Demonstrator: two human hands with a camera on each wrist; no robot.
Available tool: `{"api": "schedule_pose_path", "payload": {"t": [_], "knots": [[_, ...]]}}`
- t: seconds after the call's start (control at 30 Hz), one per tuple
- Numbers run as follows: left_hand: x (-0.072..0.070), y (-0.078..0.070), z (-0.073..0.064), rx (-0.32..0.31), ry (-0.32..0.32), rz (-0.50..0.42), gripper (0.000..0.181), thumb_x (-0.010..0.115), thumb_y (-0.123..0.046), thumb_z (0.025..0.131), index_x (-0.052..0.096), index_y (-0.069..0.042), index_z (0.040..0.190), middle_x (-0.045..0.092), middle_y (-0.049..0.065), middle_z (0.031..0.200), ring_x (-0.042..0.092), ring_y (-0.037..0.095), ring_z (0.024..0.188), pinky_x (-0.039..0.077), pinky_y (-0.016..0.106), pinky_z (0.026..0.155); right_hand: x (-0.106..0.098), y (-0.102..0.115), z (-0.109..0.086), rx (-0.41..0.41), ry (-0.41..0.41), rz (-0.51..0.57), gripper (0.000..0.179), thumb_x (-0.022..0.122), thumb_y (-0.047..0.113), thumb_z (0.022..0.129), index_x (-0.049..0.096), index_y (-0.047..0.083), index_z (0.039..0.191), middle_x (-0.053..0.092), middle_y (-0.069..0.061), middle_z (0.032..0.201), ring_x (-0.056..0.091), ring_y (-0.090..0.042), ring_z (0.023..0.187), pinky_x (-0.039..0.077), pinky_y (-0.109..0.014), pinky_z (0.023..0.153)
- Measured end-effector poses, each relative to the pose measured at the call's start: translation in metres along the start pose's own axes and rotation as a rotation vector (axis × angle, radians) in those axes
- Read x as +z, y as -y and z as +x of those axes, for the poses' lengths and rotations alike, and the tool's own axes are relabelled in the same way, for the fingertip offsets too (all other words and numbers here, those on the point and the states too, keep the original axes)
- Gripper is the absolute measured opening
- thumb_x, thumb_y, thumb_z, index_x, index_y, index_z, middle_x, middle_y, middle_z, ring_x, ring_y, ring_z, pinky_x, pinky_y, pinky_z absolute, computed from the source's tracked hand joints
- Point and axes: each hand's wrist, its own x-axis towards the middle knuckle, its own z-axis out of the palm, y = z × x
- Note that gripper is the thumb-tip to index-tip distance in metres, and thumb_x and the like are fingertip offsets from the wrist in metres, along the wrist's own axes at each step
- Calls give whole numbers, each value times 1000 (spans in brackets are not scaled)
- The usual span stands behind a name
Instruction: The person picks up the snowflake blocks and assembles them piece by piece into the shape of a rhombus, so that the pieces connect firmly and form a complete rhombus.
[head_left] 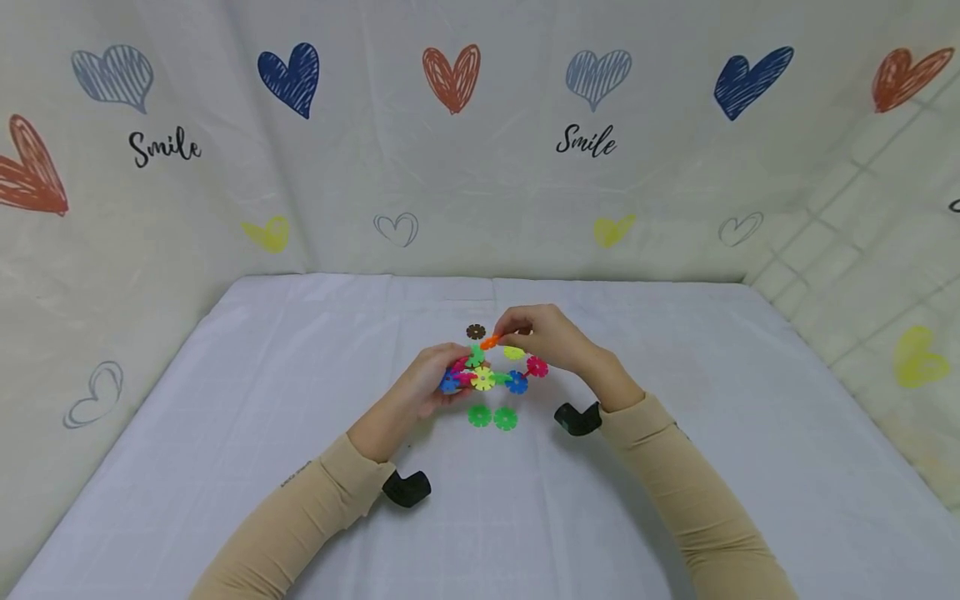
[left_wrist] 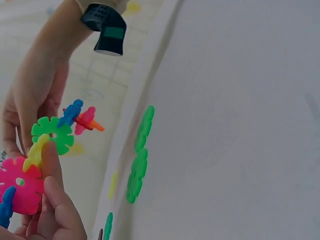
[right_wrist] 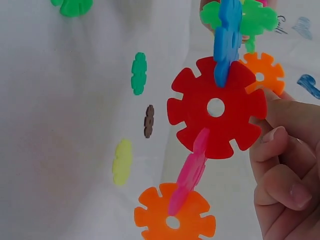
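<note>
In the head view my left hand (head_left: 433,377) holds a joined chain of notched plastic discs, with a yellow disc (head_left: 483,378) near its middle. My right hand (head_left: 551,335) pinches an orange disc (head_left: 490,342) just above the chain's green piece. Whether the two touch is unclear. From the left wrist, my left thumb and fingers (left_wrist: 60,212) grip the chain by a pink disc (left_wrist: 22,185) and a yellow one. The right wrist view shows the chain's red disc (right_wrist: 215,107), blue disc (right_wrist: 228,40) and pink disc (right_wrist: 189,172) partly in front of the pinched orange disc (right_wrist: 265,72).
On the white cloth lie two green discs (head_left: 492,417) near the front of the hands. Beyond them are a brown disc (head_left: 476,332), a loose yellow disc (head_left: 513,352) and a teal disc (right_wrist: 139,74). Black wrist cameras (head_left: 407,489) jut from both sleeves.
</note>
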Motion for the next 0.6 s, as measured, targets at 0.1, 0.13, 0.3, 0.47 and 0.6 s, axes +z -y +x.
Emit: {"api": "schedule_pose_path", "payload": {"t": [0.1, 0.13, 0.3, 0.47, 0.6], "knots": [[-1, 0, 0, -2, 8, 32, 21, 55, -20, 105, 62, -2, 112, 65, 6, 92, 64, 14, 73, 57, 24, 60, 1, -1, 0, -5, 9, -4, 6, 71, 8, 97, 74, 8, 102, 74, -10, 100, 60, -22, 87, 53, -33, 76], [-2, 0, 0, -5, 10, 36, 22, 55, -20, 105, 62, -1, 112, 65, 6, 92, 64, 14, 74, 57, 24, 61, 2, -1, -1, -9, 10, -5, 6, 71, 8, 97, 74, 8, 102, 74, -10, 100, 59, -22, 87, 53, -33, 76], [-3, 0, 1, -17, 17, 22, 19, 56, -21, 105, 61, -3, 110, 64, 6, 91, 64, 14, 73, 57, 24, 62, 3, -2, -3, -29, -1, -4, 5, 72, 7, 96, 74, 8, 101, 74, -5, 97, 61, -21, 86, 54, -33, 77], [-6, -2, 2, -32, 13, 27, 16, 58, -22, 104, 60, -7, 101, 65, 5, 89, 63, 14, 71, 56, 24, 62, 6, -5, -5, -30, -16, 21, 5, 73, 7, 96, 74, 7, 101, 74, -3, 96, 66, -25, 88, 56, -34, 78], [-7, -4, 2, -45, 20, 54, 15, 57, -22, 104, 59, -9, 96, 66, 4, 90, 63, 14, 70, 54, 23, 61, 9, -9, -6, -28, -29, 43, 6, 73, 7, 96, 73, 6, 102, 75, -4, 96, 70, -26, 91, 57, -36, 81]]}}
